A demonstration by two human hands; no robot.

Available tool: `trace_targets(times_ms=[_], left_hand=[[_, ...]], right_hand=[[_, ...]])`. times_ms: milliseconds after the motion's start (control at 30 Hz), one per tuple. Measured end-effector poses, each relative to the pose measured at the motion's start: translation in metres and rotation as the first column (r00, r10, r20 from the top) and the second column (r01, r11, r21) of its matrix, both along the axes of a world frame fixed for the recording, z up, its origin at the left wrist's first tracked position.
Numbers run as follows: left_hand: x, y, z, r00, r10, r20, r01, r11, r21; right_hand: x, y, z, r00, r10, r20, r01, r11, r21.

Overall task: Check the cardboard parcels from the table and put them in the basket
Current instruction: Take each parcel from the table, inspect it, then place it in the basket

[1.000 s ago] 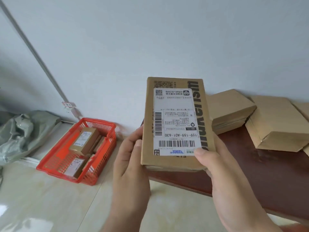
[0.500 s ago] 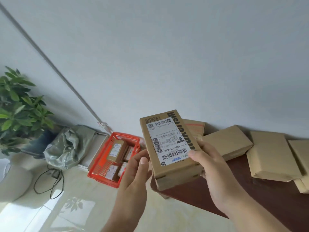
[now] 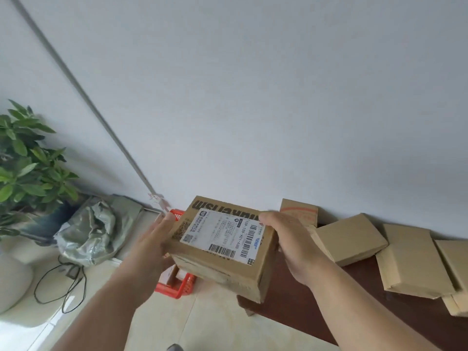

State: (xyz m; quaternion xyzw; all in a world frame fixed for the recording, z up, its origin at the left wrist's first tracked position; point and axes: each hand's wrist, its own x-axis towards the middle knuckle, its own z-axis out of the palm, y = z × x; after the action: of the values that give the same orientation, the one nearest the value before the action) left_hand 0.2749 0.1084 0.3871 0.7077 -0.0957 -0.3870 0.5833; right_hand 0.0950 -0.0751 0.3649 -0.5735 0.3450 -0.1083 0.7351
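Soft, even daylight; a bright glare patch on the floor tiles [image 3: 15, 333] at lower left; wall pipe [image 3: 76, 83] bows from wide-angle distortion; hands slightly motion-blurred.

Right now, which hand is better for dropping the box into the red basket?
Left, probably. The left hand holds the box on the side toward the red basket; the right hand is over the table.
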Motion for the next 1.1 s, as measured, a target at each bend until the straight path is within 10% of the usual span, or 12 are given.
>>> trace_targets(times_ms=[333,500,900,1100], left_hand=[[0.197,0.104,-0.025,0.912,-0.044,-0.408,0.013,0.997,-0.08],[0.263,0.137,-0.05,0.915,0.217,-0.34,-0.295,0.935,-0.198],[0.291,0.129,-0.152,0.858,0.411,-0.307,-0.44,0.897,-0.029],[0.314,0.108,-0.215,0.977,0.212,0.033,-0.211,0.921,0.327]], right_hand=[[0.223,0.063,-0.003,0.973,0.224,-0.059,-0.223,0.974,0.031],[0.291,0.121,-0.036,0.884,-0.443,-0.15,0.458,0.884,0.089],[0.374,0.229,-0.103,0.975,-0.129,-0.179,0.148,0.984,0.098],[0.395,0.197,-0.178,0.954,-0.163,-0.251,0.194,0.975,0.106]])
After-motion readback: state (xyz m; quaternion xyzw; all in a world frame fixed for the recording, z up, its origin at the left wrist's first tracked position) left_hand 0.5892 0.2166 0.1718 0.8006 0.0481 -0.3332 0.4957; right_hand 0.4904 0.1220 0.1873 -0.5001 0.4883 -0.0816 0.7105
